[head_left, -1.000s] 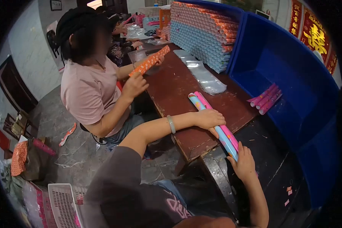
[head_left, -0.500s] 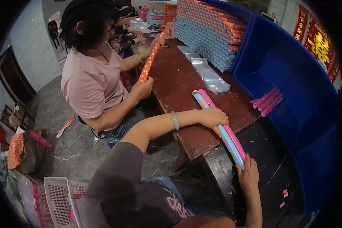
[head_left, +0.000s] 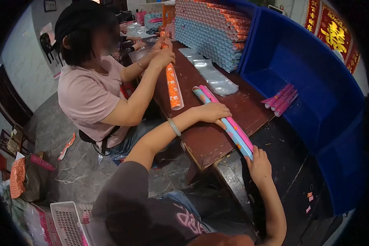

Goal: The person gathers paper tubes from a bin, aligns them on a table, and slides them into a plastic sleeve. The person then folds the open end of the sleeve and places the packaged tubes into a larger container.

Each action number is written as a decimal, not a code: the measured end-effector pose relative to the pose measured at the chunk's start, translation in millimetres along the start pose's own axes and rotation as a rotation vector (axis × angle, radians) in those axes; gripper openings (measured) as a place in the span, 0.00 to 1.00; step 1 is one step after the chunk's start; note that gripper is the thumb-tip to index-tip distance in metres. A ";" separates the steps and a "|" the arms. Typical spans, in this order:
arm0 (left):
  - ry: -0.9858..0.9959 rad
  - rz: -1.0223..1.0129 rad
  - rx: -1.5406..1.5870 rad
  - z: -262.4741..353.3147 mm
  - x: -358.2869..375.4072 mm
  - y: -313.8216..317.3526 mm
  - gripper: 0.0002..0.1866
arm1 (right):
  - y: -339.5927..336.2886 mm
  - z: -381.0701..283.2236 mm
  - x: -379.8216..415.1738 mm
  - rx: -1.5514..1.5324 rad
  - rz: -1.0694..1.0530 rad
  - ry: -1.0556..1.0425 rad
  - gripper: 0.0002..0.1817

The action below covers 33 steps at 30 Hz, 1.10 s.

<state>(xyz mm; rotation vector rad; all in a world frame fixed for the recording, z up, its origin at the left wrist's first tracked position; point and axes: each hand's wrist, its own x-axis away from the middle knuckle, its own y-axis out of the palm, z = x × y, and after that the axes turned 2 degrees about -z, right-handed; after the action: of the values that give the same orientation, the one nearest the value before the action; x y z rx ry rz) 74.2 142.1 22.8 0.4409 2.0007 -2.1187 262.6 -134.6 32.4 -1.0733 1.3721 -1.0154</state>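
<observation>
Two patterned paper rolls lie side by side and slanted across the table corner, a light blue roll (head_left: 236, 139) and a pink roll (head_left: 242, 134). My left hand (head_left: 214, 112) rests over their middle, with its thumb down along the blue one. At their near end, past the table's edge, my right hand (head_left: 260, 165) is wrapped around both. The far ends of the rolls rest above the brown table (head_left: 211, 143).
A co-worker at my left holds an orange patterned roll (head_left: 173, 88). Clear plastic sleeves (head_left: 211, 74) lie beyond my rolls. Stacked rolls (head_left: 209, 37) stand at the back. To the right, a blue bin (head_left: 299, 53) holds several pink rolls (head_left: 281, 100).
My view has shifted slightly, while both my hands keep their hold on the two rolls. The co-worker's lower hand has moved up the orange roll, whose near end now points down toward the table.
</observation>
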 end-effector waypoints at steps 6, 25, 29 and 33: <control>-0.061 0.108 0.120 -6.4 17.1 -7.4 0.32 | 5.7 -9.4 -21.2 0.008 0.012 -0.019 0.29; -0.496 -0.101 -0.346 67.4 62.3 -63.5 0.30 | 17.6 -26.2 -31.2 0.006 0.014 -0.148 0.25; -0.438 -0.281 -0.303 44.4 51.5 -39.8 0.15 | 28.0 -19.2 -38.6 -0.002 -0.020 -0.123 0.31; -0.505 -0.558 -0.239 66.9 28.9 -59.4 0.10 | 20.4 -25.1 -40.8 -0.046 -0.048 -0.059 0.28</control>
<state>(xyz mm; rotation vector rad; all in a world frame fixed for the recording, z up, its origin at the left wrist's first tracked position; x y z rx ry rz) 21.4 81.3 71.4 -0.6994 2.1661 -1.9301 237.3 -89.9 23.7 -1.1664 1.3335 -0.9830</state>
